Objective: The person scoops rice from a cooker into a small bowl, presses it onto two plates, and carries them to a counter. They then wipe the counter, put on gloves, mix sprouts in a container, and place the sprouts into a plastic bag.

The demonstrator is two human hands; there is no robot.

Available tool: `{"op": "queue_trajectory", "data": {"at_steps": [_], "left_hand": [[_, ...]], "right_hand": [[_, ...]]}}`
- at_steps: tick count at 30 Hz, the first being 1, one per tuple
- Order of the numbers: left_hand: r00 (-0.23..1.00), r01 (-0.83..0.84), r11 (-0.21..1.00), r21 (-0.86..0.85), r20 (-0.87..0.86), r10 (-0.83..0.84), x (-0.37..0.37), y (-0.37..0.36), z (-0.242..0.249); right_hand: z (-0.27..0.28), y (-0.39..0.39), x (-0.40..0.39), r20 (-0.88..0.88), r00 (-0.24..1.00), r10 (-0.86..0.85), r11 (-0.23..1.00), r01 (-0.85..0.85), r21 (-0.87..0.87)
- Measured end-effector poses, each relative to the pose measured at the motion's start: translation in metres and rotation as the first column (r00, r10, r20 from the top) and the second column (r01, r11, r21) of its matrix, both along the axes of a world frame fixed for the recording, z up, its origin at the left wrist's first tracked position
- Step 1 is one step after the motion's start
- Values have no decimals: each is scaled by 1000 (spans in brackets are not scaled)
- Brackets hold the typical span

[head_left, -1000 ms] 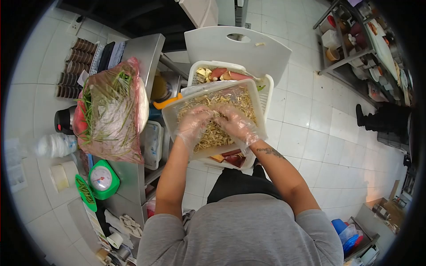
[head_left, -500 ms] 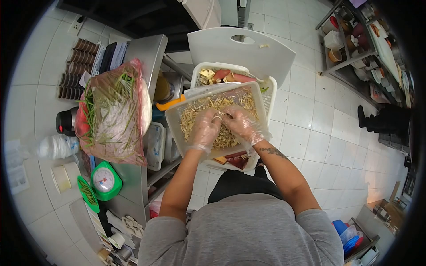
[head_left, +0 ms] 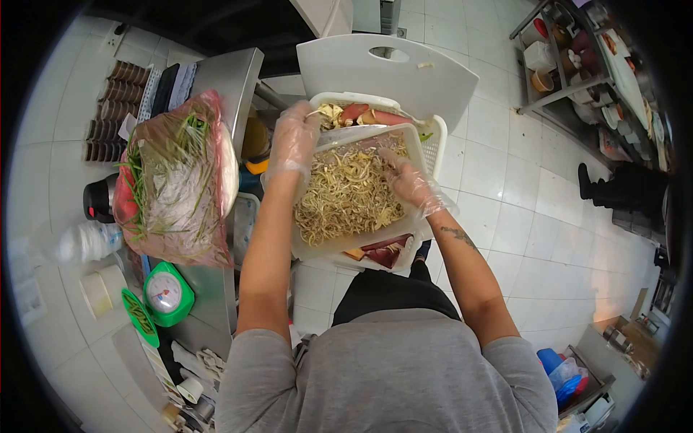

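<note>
A translucent plastic tub [head_left: 346, 247] holds a heap of thin, pale brownish strips [head_left: 346, 191]. My left hand [head_left: 292, 144], in a clear plastic glove, is raised beyond the tub's upper left corner. Its fingers are drawn together beside the white basket, with a small pale bit at the tips that I cannot make out clearly. My right hand [head_left: 411, 186], gloved too, reaches over the tub's right side. Its fingers are stretched out and touch the strips. Under the tub, the white basket [head_left: 437, 155] holds reddish petal-like pieces [head_left: 386, 119] that look like banana blossom.
A white board with a handle hole [head_left: 451, 83] stands behind the basket. On the steel counter [head_left: 238, 68] at left lie a pink plastic bag of green stems [head_left: 177, 184] and a green scale [head_left: 168, 294]. A person's dark-clothed leg [head_left: 624, 191] shows at right, near a shelf rack [head_left: 570, 94].
My hands were together over the strips, pinching a small pale piece. My left hand has moved up and left to the basket's edge; my right hand has shifted right and its fingers have spread.
</note>
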State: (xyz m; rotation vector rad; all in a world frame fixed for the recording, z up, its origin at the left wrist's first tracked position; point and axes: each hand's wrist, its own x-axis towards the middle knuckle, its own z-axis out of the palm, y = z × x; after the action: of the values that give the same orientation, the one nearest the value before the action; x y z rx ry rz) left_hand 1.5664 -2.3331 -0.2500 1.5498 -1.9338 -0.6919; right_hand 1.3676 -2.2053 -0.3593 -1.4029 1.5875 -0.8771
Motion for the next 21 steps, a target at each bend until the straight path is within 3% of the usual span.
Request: {"op": "queue_trajectory", "data": {"at_steps": [2, 5, 8, 10, 12, 15, 18, 21], "left_hand": [[991, 57, 988, -140, 130, -39, -3, -4, -7], [998, 3, 997, -79, 66, 3, 0, 13, 5], [977, 158, 983, 92, 129, -169, 7, 43, 12], [936, 350, 935, 60, -55, -347, 8, 76, -30], [800, 528, 797, 294, 142, -583, -10, 99, -54], [793, 423, 829, 366, 295, -534, -33, 131, -84], [811, 480, 828, 290, 214, -545, -25, 127, -108], [949, 302, 900, 315, -190, -253, 1, 124, -90]], "right_hand": [[-2, 5, 0, -6, 995, -104, 989, 103, -104], [17, 26, -10, -24, 996, -84, 988, 86, 126], [-2, 47, -11, -88, 993, 79, 974, -58, 221], [-12, 56, 3, -166, 986, -33, 990, 55, 127], [-12, 56, 13, -204, 972, -114, 990, 127, 53], [-18, 54, 19, -199, 969, -148, 987, 157, 28], [-33, 49, 8, -171, 979, -110, 983, 133, 128], [-15, 46, 3, -99, 989, -110, 953, 134, 271]]}}
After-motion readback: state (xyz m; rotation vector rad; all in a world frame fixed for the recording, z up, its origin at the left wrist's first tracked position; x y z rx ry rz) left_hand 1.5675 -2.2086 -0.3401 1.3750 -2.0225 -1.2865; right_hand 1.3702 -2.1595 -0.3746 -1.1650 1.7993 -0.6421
